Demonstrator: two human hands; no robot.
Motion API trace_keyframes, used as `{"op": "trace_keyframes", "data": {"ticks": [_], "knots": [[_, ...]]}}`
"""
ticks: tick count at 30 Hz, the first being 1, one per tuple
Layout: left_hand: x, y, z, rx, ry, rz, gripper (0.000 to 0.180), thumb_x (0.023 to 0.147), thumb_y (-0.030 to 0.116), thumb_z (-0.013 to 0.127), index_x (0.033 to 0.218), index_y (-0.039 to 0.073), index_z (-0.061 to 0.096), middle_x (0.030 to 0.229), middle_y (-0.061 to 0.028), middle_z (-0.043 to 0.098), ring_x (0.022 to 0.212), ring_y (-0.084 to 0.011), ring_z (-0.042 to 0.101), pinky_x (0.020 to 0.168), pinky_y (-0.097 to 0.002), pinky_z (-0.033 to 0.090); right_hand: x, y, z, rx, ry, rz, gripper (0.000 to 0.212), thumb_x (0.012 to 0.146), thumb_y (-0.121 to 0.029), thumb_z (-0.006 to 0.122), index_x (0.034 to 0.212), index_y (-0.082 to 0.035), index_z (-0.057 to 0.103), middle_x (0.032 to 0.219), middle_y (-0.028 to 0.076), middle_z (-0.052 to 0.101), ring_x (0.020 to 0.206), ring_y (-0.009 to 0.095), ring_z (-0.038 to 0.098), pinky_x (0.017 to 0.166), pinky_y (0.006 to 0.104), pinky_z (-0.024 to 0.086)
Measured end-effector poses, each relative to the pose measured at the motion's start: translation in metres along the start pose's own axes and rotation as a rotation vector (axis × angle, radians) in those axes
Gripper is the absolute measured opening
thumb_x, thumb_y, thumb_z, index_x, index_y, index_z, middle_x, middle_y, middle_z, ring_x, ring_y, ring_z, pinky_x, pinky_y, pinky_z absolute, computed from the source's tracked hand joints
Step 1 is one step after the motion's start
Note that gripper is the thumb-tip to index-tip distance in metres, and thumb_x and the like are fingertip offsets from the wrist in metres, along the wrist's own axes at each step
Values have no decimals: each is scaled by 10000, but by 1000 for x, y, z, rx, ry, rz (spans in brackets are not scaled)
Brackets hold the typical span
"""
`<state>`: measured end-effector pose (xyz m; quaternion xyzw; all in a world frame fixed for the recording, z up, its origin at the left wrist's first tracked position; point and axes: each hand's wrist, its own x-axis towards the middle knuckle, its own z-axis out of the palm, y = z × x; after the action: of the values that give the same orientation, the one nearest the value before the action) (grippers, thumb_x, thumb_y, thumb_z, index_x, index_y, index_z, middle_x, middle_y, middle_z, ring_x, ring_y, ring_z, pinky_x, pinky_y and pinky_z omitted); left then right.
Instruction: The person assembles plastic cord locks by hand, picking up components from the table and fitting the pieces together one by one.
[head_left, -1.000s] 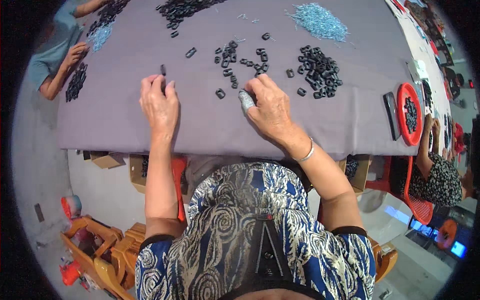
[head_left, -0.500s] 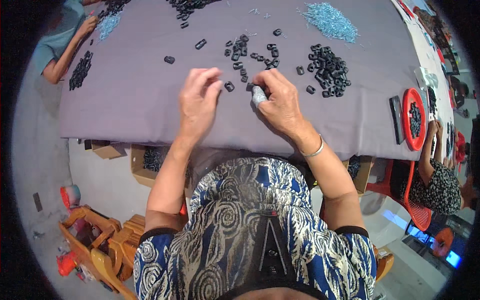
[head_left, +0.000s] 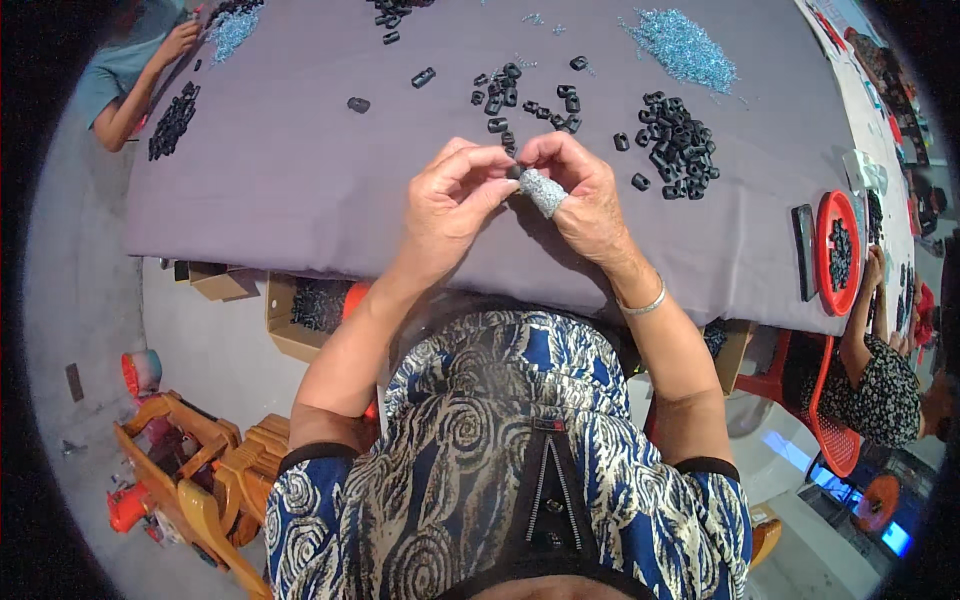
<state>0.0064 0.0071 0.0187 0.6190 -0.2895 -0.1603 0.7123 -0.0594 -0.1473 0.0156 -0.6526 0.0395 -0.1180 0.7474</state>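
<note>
Both hands meet above the near middle of the table, around one small black cord lock (head_left: pixel 514 172). My left hand (head_left: pixel 440 205) pinches it between thumb and fingertips from the left. From the other side my right hand (head_left: pixel 592 205) closes thumb and index finger on it; a grey sparkly wrap (head_left: pixel 543 192) covers that thumb. The fingers partly hide the piece. Just beyond the fingertips lies a loose scatter of black cord locks (head_left: pixel 497 125). To their right sits a denser heap of cord locks (head_left: pixel 680 145).
Pale blue heaps of tiny springs (head_left: pixel 685 48) lie at the far right and far left (head_left: pixel 232 35). A red oval basket (head_left: pixel 838 255) and a dark flat case (head_left: pixel 803 252) are at the right edge. Other people's arms (head_left: pixel 130 105) reach in at both sides. Cardboard boxes (head_left: pixel 290 335) stand beneath the table.
My left hand has moved right and closed from an open pose. My right hand has lifted a cord lock off the cloth, and the two hands now meet on it. The view has shifted slightly.
</note>
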Motion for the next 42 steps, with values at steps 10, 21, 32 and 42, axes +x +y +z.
{"op": "trace_keyframes", "data": {"ticks": [10,21,32,42], "knots": [[1,-3,3,54,46,52,199,807,-20,685,1002,11,667,919,-26,562,831,-92,564,713,-218,480,2,4,-1,-34,-27,-73,213,821,-81,698,981,-31,567,875,-32,555,794,46,488,716,205,441],[-1,-7,-1,99,-14,-102,141,897,22,591,1026,-20,630,920,-22,552,763,-89,583,666,-225,501,1,6,0,-190,47,-100,236,812,-47,682,1001,-36,540,833,-16,550,687,31,480,611,185,435],[-2,5,3,165,-34,-128,161,927,51,555,1035,-44,626,833,-18,555,712,-79,593,571,-202,477,-1,4,-1,-98,51,-51,204,866,-26,641,1035,-28,526,881,5,586,794,60,556,692,204,476],[6,-2,-21,-50,102,-239,195,934,107,554,1046,-35,626,853,-28,582,655,-62,552,563,-196,460,17,-19,-37,-550,333,-78,108,826,6,575,919,-14,625,823,53,645,696,121,592,646,260,481]]}}
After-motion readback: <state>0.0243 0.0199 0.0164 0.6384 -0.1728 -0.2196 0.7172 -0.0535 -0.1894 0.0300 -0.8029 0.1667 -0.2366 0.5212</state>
